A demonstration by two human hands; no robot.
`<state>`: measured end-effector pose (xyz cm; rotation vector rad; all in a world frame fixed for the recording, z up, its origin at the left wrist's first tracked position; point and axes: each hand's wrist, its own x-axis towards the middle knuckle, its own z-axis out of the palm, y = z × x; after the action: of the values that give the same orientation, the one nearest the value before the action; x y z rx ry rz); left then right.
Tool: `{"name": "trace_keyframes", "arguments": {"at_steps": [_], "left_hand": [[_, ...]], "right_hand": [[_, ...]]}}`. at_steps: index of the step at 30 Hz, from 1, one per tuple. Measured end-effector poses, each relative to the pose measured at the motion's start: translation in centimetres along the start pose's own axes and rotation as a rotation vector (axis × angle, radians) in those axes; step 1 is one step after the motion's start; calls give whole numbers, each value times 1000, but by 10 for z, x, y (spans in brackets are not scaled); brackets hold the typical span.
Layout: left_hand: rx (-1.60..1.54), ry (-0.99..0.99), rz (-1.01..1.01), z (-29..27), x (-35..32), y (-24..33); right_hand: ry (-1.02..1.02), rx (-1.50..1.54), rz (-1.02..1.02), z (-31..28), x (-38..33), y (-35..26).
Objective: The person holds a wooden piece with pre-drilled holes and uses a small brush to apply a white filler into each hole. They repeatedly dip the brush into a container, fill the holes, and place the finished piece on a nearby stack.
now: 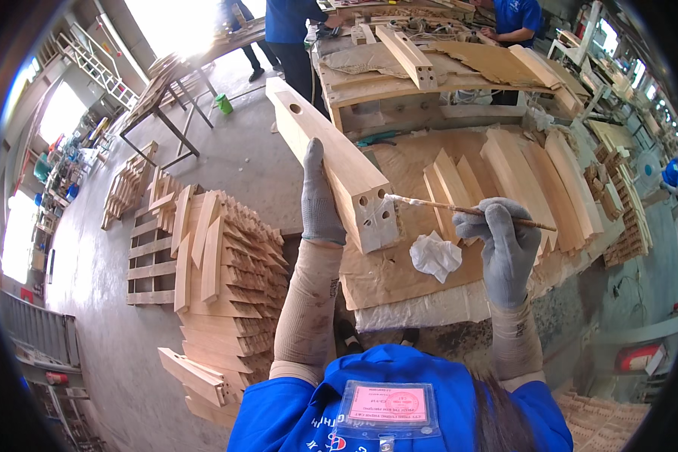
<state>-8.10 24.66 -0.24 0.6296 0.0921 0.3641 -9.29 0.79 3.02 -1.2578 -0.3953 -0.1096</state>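
Wooden beam (pixel 331 154) gripped by left hand (pixel 320 203); right hand (pixel 505 241) holds brush (pixel 467 210)

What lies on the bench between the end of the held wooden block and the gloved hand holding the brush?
In the head view, the brush shaft spans the gap from the right hand to the wooden block; below it, a crumpled white rag lies on the cardboard sheet.

Both forearms rise from the lower edge of the frame in pale sleeves. The left hand in a grey knitted glove (pixel 321 197) stands left of centre, fingers stretched upward in a flat grasp. The right hand in a grey knitted glove (pixel 506 245), right of centre, is curled tight, fingers pinched together.
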Motion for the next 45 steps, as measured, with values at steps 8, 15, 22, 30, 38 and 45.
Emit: {"name": "trace_keyframes", "arguments": {"at_steps": [8, 15, 22, 30, 38, 45], "left_hand": [[33, 1, 24, 3, -2, 0], [61, -28, 21, -2, 4, 1], [71, -8, 21, 2, 6, 4], [50, 6, -11, 5, -2, 18], [39, 21, -16, 15, -11, 21], [90, 57, 0, 17, -14, 18]], "right_hand": [[-287, -177, -117, 9, 19, -16], [-484, -457, -391, 11, 37, -20], [-297, -220, -265, 19, 29, -14], [-132, -48, -40, 12, 17, -27], [-411, -223, -86, 17, 17, -25], [-484, -302, -311, 27, 19, -18]]}}
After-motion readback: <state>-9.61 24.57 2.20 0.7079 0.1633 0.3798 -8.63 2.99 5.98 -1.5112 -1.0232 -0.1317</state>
